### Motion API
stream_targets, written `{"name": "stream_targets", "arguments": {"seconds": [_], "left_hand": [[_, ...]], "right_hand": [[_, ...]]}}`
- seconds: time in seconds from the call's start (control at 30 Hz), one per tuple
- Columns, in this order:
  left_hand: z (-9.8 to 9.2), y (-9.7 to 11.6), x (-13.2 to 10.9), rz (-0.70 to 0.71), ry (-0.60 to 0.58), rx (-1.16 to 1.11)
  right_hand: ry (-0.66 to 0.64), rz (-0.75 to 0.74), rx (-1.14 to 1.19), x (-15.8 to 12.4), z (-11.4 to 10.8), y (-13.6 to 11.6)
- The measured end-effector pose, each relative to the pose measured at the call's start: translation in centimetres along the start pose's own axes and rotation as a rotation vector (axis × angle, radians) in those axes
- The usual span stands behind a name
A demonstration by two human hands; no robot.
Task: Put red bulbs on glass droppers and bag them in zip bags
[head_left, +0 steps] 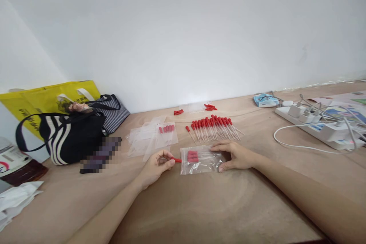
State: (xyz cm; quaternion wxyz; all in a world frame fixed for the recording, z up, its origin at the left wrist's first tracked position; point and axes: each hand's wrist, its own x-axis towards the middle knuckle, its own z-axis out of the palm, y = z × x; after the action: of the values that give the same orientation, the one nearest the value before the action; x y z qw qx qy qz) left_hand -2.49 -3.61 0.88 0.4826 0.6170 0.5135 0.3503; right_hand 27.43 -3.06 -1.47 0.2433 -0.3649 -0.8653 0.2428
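On the table in front of me lies a clear zip bag point(201, 164) with several red-bulbed droppers point(192, 156) inside. My left hand point(159, 166) pinches the red bulb of a dropper point(176, 159) at the bag's left end; the tube's lower part is hard to make out through the plastic. At the other end, my right hand point(235, 154) holds the bag down, its fingers on the upper edge and its thumb near the lower corner. Just beyond the bag, a row of loose droppers point(213, 126) lies with bulbs pointing away.
Flat plastic bags point(140, 137) lie left of the row, one filled bag point(167, 133) on top. Loose red bulbs point(210, 106) are near the wall. At right are a power strip point(317, 127) with cables and a blue mask point(265, 100); at left, a black bag point(74, 137) and a bottle point(20, 164).
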Motion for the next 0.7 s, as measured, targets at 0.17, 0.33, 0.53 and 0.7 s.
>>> {"name": "stream_targets", "arguments": {"seconds": [0.17, 0.33, 0.53, 0.7], "left_hand": [[0.5, 0.1, -0.4, 0.043, -0.182, 0.068], [1.4, -0.2, -0.4, 0.092, -0.195, 0.071], [2.0, -0.4, 0.2, 0.135, -0.197, -0.005], [3.1, -0.6, 0.6, 0.174, -0.178, 0.048]], "right_hand": [[0.001, -0.011, 0.006, 0.0, 0.1, 0.2], [0.002, -0.008, 0.007, 0.0, 0.1, 0.2], [-0.005, -0.002, 0.003, 0.0, 0.1, 0.2], [0.004, -0.017, 0.01, 0.2, 0.2, 0.2]]}}
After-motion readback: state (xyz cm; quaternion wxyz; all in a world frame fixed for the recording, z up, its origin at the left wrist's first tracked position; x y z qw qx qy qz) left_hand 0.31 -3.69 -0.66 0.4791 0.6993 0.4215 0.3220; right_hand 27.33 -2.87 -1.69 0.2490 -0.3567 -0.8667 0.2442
